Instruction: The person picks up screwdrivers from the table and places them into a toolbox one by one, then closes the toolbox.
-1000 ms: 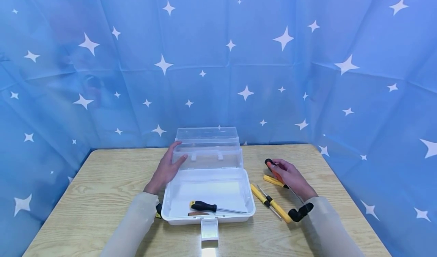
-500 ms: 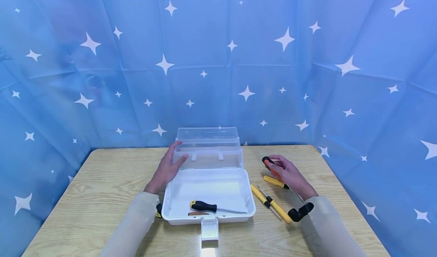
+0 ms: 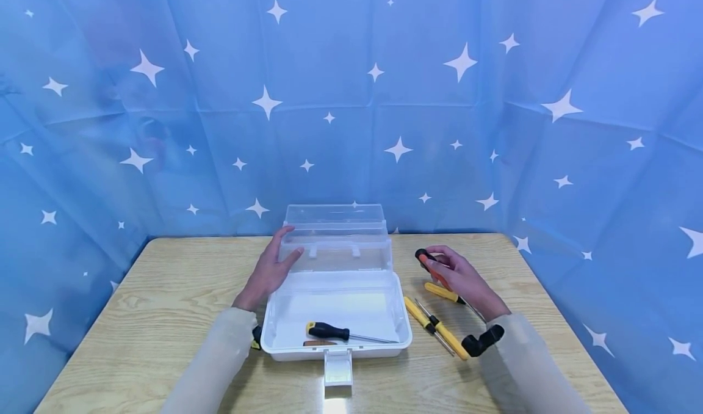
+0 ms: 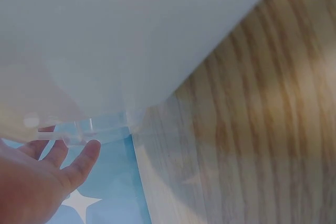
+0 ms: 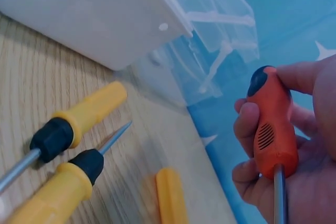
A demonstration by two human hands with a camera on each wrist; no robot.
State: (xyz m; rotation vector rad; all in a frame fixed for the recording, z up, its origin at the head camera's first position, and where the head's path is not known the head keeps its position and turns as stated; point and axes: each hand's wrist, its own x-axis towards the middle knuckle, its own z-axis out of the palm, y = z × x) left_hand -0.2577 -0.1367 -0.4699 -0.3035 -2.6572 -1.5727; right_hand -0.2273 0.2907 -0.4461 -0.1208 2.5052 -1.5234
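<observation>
My left hand (image 3: 268, 276) rests at the left edge of the clear lid (image 3: 340, 234) of a white toolbox (image 3: 340, 298), fingers and thumb spread. In the left wrist view its fingertips are right at the lid's edge. My right hand (image 3: 461, 275) holds a screwdriver with an orange and black handle (image 5: 274, 124), its fingers curled round the handle and its metal shank pointing back toward the wrist. Inside the toolbox lie a black and yellow screwdriver (image 3: 329, 331) and a small brown piece (image 3: 318, 343).
Right of the toolbox, yellow-handled screwdrivers (image 3: 450, 337) (image 3: 418, 315) lie side by side on the wooden table (image 3: 181, 304). Another yellow-handled screwdriver (image 3: 439, 290) lies beneath the right hand. The toolbox latch (image 3: 337, 368) hangs down in front. A blue star-patterned curtain (image 3: 340, 139) encloses the table.
My right hand has shifted slightly up and to the left, lifting the orange screwdriver a little from its place over the yellow one. The left hand and toolbox have stayed put.
</observation>
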